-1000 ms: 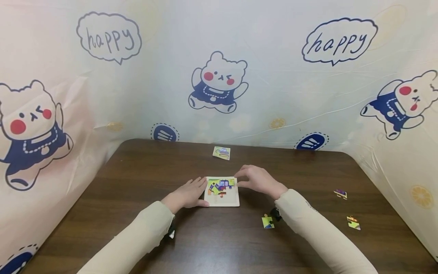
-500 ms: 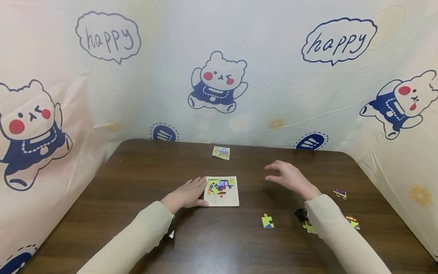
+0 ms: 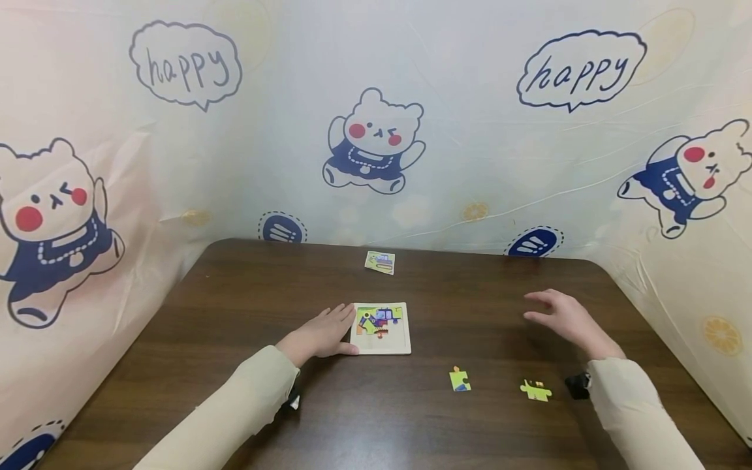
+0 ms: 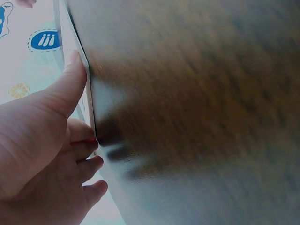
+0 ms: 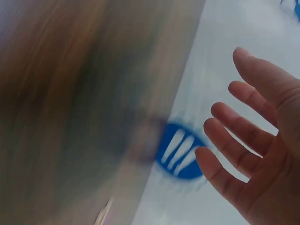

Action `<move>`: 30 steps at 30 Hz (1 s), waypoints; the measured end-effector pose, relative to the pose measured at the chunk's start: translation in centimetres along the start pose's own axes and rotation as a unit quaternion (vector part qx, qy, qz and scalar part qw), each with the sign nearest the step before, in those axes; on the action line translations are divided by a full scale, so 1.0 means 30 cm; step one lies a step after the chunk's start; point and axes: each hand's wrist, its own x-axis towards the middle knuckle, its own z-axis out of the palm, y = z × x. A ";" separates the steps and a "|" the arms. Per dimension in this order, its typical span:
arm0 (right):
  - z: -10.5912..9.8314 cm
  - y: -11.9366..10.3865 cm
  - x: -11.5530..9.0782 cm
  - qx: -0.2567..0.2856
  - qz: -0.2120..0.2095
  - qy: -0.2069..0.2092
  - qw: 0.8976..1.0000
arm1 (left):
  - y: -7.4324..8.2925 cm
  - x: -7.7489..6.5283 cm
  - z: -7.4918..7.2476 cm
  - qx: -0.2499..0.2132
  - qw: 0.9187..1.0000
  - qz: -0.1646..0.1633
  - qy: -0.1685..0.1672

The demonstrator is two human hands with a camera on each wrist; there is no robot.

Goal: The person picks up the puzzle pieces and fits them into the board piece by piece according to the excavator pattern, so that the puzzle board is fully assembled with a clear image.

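The square, off-white puzzle tray (image 3: 398, 344) lies flat on the bench near the centre of the frame. Its upper part is filled with a joined section of printed jigsaw (image 3: 384, 315) showing a blue vehicle on yellow-green; the lower strip and lower right are bare. Assessment: partly complete, with at least two pieces outstanding.

The left hand (image 3: 320, 331) lies against the tray's left edge, fingers extended at the upper corner, thumb at the lower; it appears to steady the tray without grasping it. Right of and below the tray, well apart, lie a yellow-green jigsaw piece with an orange knob (image 3: 459, 380) and a yellow-green jigsaw piece with dark markings (image 3: 536, 391). The right hand (image 3: 568, 321), at centre right, has loosely spread fingers, holding nothing.

A small printed paper card (image 3: 380, 262) lies at upper centre on the dark brown wood-grain bench (image 3: 235, 294).
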 end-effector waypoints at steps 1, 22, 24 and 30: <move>-0.010 0.023 -0.012 -0.001 0.007 -0.001 1.000 | 0.000 -0.001 -0.001 -0.002 1.000 -0.001 0.000; -0.067 0.314 -0.172 -0.040 0.068 -0.045 0.996 | -0.001 0.001 -0.001 0.003 1.000 0.000 -0.001; -0.068 0.325 -0.176 -0.046 0.067 -0.048 0.996 | 0.000 0.002 -0.002 0.001 1.000 0.000 -0.002; -0.069 0.336 -0.180 -0.041 0.081 -0.053 0.994 | 0.000 0.004 -0.001 -0.001 1.000 -0.001 -0.002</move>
